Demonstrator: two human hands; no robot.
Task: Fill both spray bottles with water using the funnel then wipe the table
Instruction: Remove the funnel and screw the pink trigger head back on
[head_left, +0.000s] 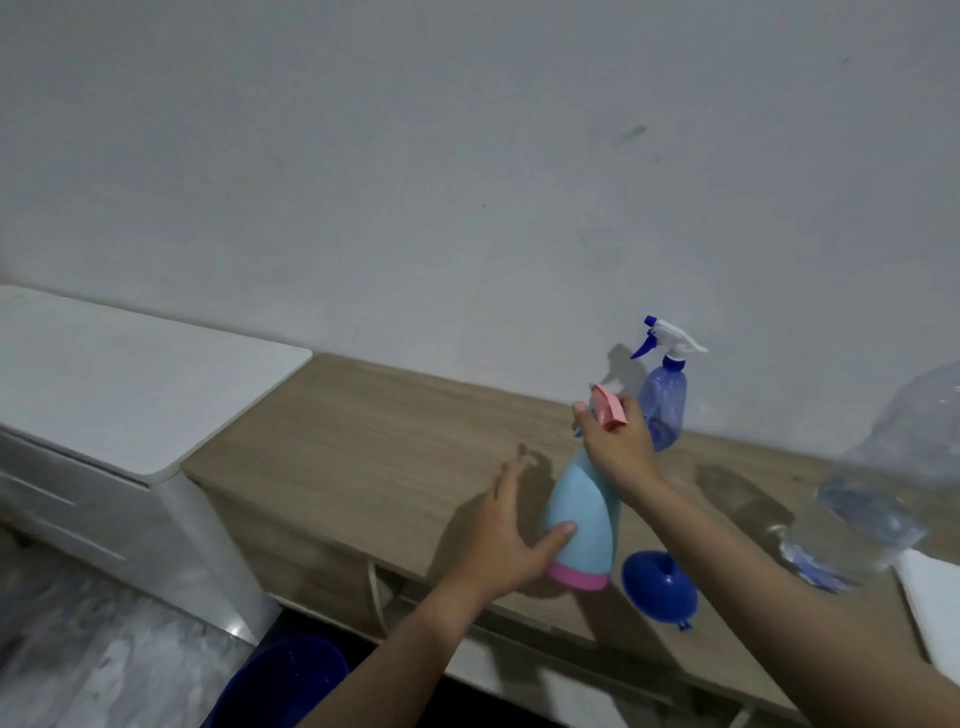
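Your open passage is the bare wooden table (374, 441) at frame centre-left. On the right, the light-blue bottle (579, 525), funnel (660, 587), purple spray bottle (665, 405) and large water jug (898, 467) crowd your reach.

Wooden table (395, 457), light blue spray bottle (582, 525), blue spray bottle (665, 405), funnel (660, 587), water jug (893, 478)
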